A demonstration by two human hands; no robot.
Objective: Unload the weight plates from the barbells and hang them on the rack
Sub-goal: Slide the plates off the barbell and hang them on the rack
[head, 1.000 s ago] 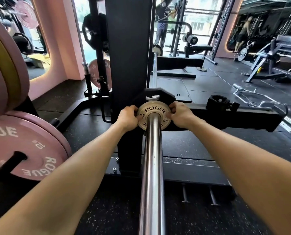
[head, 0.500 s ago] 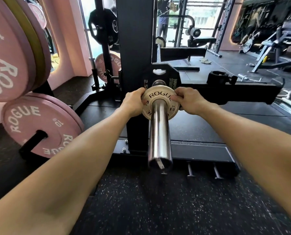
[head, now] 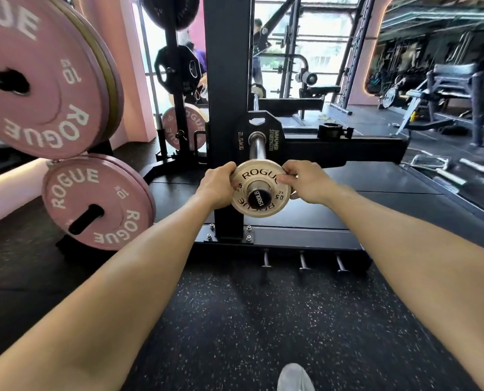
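A small cream ROGUE 0.5 plate (head: 259, 179) sits at the very tip of the steel barbell sleeve (head: 256, 145), around its black end cap (head: 258, 199). My left hand (head: 217, 185) grips the plate's left edge and my right hand (head: 305, 182) grips its right edge. Further up the sleeve a black 2.5 kg plate (head: 274, 134) stays on the bar against the black rack upright (head: 225, 80). Pink ROGUE plates (head: 37, 88) hang on storage pegs at the left, with a lower pink plate (head: 94, 204) under them.
A black collar (head: 332, 130) lies on the rack's horizontal arm. Three short pegs (head: 303, 262) stick out of the rack base. More black and pink plates (head: 183, 125) hang on a far post. My shoe (head: 294, 378) is on the rubber floor. Benches stand at right.
Both hands have slid the cream plate along the sleeve toward me, from deep on the bar to its end cap. The black 2.5 kg plate behind it is now exposed.
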